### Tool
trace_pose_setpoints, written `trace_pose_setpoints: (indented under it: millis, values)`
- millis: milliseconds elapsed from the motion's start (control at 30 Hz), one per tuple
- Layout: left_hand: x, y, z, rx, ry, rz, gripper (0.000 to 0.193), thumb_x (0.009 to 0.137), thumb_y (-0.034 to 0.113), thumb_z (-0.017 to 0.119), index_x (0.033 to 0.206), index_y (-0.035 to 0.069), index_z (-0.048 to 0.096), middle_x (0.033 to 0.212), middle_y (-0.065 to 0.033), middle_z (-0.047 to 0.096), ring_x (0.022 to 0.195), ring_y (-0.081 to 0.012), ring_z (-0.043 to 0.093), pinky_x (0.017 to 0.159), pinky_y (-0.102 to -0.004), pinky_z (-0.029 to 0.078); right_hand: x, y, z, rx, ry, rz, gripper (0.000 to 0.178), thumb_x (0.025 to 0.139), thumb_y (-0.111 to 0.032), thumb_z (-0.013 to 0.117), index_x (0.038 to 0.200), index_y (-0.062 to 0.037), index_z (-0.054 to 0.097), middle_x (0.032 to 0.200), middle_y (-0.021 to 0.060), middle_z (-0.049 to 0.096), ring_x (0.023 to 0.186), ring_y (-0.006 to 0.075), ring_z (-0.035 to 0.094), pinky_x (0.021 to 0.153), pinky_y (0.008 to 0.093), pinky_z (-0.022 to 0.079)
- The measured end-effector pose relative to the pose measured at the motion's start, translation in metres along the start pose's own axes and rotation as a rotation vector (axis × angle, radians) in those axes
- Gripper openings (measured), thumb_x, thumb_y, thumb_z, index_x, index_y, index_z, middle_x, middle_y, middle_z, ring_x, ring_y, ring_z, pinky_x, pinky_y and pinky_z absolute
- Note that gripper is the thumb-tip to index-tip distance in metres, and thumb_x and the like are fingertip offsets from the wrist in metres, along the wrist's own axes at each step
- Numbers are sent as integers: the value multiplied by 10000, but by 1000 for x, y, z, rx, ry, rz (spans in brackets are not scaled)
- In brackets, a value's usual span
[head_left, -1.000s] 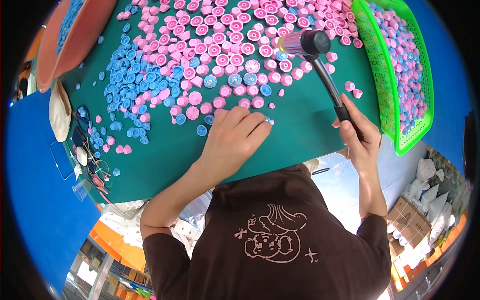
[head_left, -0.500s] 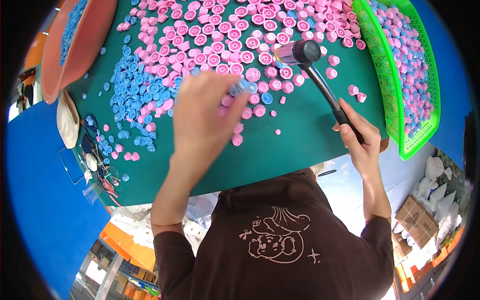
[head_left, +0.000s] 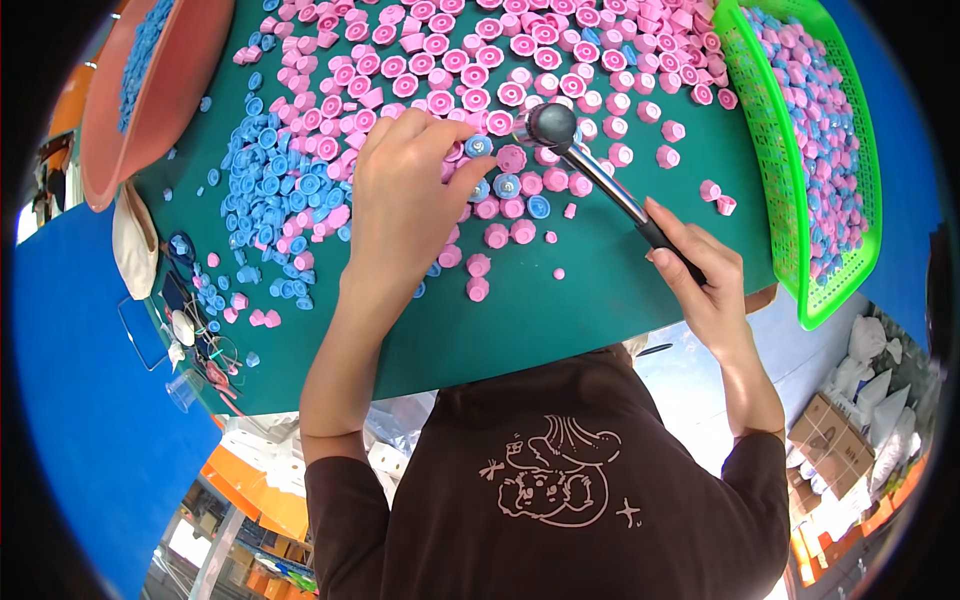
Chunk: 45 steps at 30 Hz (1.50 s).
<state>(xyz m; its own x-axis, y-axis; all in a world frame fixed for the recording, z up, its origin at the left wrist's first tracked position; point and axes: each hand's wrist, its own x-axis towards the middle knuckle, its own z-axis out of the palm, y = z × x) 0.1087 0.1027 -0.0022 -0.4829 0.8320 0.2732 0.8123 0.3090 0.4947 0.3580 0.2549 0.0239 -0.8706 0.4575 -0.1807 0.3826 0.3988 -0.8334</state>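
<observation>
An orange tub (head_left: 150, 110) of blue parts sits at the far left edge of the green bench (head_left: 560, 320), within reach for refilling. Loose blue caps (head_left: 270, 190) lie beside it, and pink caps (head_left: 480, 70) spread across the middle. The left hand (head_left: 405, 205) rests palm-down among them, its fingers curled and its fingertips pinching a blue-and-pink cap pair (head_left: 478, 147) to steady it. The right hand (head_left: 705, 290) is wrapped around the handle of the mallet (head_left: 590, 170), whose head hovers just beside that pair. The green basket (head_left: 800, 250) at right collects assembled pieces.
</observation>
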Motion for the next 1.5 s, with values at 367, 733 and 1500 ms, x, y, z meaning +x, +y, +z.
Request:
trace_pose_setpoints:
  millis: [367, 733, 1500]
  values:
    - [-2, 1, -37, -34, 45, -168, 198, 692, 94, 809, 845, 58, 689, 712, -44, 581, 698, -208, 566, 653, -341, 448, 22, -16, 3, -148, -58, -129, 422, 895, -38, 626, 1311, 2, 574, 835, 86, 595, 649, 153, 493, 601, 277, 419]
    - [39, 32, 33, -129, -137, 221, 219, 729, 165, 784, 891, 41, 705, 839, -51, 607, 849, -228, 573, 734, -350, 472, -17, 20, -22, 272, 318, 121, 471, 990, -175, 551, 1415, 2, 450, 849, 37, 617, 543, 22, 417, 470, 162, 322]
    - [31, 9, 29, -196, -33, 170, 263, 685, 143, 826, 893, 33, 707, 809, -52, 604, 771, -209, 566, 652, -332, 468, -5, 13, -5, 9, 88, 65, 404, 936, -125, 625, 1325, -28, 574, 836, 63, 618, 736, 108, 555, 675, 232, 433]
